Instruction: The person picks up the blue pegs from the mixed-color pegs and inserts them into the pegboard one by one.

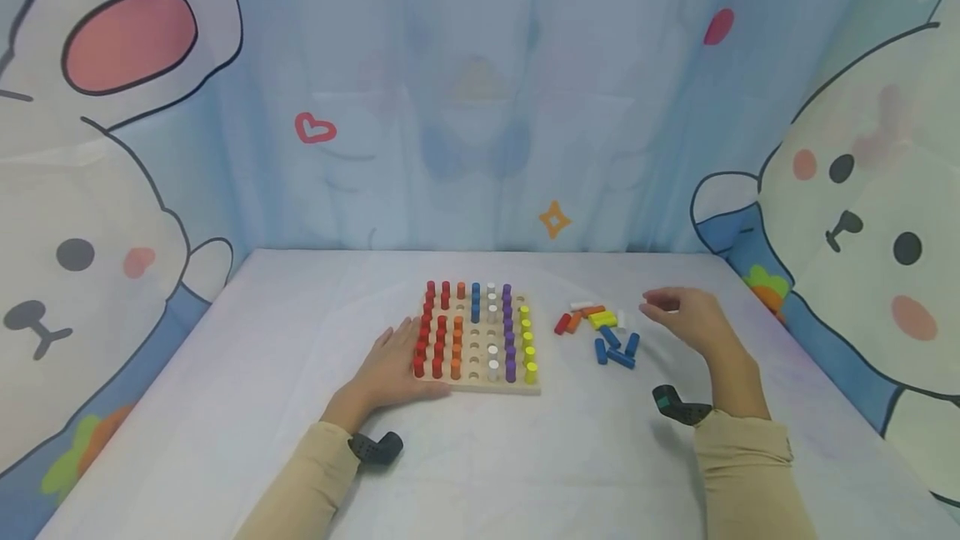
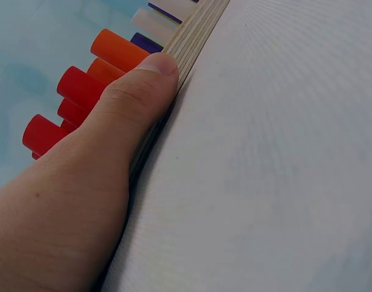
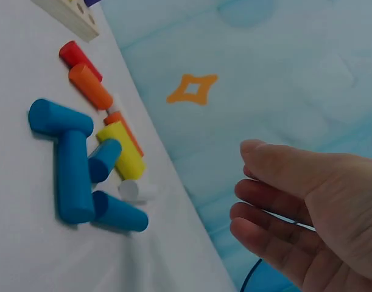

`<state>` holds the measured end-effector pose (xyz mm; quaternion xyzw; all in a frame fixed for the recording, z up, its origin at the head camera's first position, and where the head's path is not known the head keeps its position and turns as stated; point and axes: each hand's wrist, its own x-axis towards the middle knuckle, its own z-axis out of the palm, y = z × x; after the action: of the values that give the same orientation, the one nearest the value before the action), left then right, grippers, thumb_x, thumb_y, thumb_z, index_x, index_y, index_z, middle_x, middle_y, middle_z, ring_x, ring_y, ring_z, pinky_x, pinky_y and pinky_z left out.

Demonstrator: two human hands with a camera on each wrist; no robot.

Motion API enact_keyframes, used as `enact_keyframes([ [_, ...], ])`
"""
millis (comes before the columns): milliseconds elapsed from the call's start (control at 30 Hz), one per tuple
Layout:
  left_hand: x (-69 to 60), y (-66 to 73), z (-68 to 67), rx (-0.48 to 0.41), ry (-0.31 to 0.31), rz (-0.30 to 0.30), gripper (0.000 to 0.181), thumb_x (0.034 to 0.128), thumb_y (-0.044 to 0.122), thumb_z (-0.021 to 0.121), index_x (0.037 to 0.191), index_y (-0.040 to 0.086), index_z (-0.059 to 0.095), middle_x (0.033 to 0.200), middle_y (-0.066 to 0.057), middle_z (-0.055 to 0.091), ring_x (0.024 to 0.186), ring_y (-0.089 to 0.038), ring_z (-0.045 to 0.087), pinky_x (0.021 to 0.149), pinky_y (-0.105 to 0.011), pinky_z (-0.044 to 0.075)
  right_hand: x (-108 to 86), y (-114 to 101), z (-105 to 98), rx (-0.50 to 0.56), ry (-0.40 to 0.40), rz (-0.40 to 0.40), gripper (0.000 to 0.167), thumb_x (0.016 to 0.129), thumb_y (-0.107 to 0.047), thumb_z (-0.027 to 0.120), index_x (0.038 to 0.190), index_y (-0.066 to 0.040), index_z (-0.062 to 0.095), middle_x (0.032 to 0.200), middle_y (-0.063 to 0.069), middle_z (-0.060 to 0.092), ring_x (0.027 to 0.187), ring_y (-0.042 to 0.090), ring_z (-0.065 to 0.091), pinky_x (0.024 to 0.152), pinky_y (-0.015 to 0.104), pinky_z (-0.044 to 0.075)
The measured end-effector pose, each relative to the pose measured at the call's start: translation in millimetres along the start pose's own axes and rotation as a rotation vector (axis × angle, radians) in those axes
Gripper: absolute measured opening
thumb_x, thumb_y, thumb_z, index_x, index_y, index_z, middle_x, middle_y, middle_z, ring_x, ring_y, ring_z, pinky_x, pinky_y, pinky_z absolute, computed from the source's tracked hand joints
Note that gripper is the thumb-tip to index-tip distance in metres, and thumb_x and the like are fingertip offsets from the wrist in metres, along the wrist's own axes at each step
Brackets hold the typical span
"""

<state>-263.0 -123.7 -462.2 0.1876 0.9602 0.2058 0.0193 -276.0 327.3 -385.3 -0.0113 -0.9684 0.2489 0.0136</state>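
A wooden pegboard [image 1: 495,388] stands on the table with columns of red, orange, blue, white, purple and yellow pegs. My left hand [image 1: 390,369] rests against its front left corner, fingers along the left side. In the left wrist view, the thumb [image 2: 140,91] presses on the front edge beside orange pegs [image 2: 119,50]. Bare holes show in front of the blue pegs [image 1: 476,303]. To the right lie loose blue pegs [image 1: 620,358], a yellow peg [image 1: 602,319] and others. My right hand [image 1: 688,319] hovers right of them, fingers loosely bent, holding nothing visible.
Beside the loose blue pegs lie a red peg [image 1: 562,323], orange pegs [image 1: 573,322] and white pegs [image 1: 581,306]. A white cloth [image 1: 525,465] covers the table. Behind it hangs a blue curtain [image 1: 480,173] with cartoon prints. Each wrist wears a dark camera.
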Motion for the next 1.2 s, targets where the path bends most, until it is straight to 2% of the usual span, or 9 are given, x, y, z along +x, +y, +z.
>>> enact_keyframes([
  [200,-0.3,-0.3,0.6,0.0,0.0,-0.011,0.124,0.0652,0.081,0.059,0.153,0.007,0.011,0.16,-0.008,0.015,0.149,-0.021,0.01,0.122,-0.044,0.006,2.4,12,8,-0.004,-0.082,0.036,0.054,0.092,-0.04,0.06,0.131,-0.003,0.054,0.126,0.025,0.057,0.116,0.041,0.051,0.094,0.057,0.047],
  [467,0.1,-1.1,0.6,-0.003,0.004,-0.025,0.13,0.0623,0.083,0.059,0.153,0.007,0.006,0.161,-0.008,0.006,0.149,-0.022,0.002,0.122,-0.045,0.002,1.0,12,12,0.004,-0.149,0.062,0.055,0.091,-0.039,0.061,0.132,-0.003,0.053,0.128,0.024,0.055,0.116,0.041,0.051,0.091,0.054,0.049],
  [633,0.5,-1.2,2.0,0.004,0.004,-0.022,0.13,0.0622,0.084,0.058,0.153,0.005,0.008,0.161,-0.011,0.006,0.149,-0.024,0.002,0.122,-0.045,0.003,0.6,14,12,-0.001,-0.183,0.051,0.059,0.091,-0.04,0.061,0.134,-0.001,0.051,0.13,0.025,0.054,0.117,0.042,0.051,0.092,0.055,0.049],
  [967,0.7,-0.5,1.8,-0.005,-0.002,-0.018,0.128,0.0632,0.082,0.059,0.152,0.005,0.01,0.16,-0.011,0.01,0.149,-0.024,0.005,0.122,-0.043,0.006,1.8,13,15,-0.012,-0.244,0.094,0.067,0.084,-0.044,0.069,0.134,-0.002,0.051,0.13,0.025,0.054,0.115,0.04,0.052,0.09,0.055,0.049],
  [1200,0.6,-1.0,2.3,0.005,0.001,-0.008,0.127,0.0637,0.083,0.058,0.152,0.004,0.011,0.16,-0.012,0.012,0.149,-0.023,0.006,0.122,-0.042,0.008,1.9,14,20,-0.023,-0.257,0.066,0.068,0.082,-0.042,0.071,0.132,-0.001,0.052,0.125,0.025,0.057,0.113,0.039,0.053,0.091,0.055,0.049],
])
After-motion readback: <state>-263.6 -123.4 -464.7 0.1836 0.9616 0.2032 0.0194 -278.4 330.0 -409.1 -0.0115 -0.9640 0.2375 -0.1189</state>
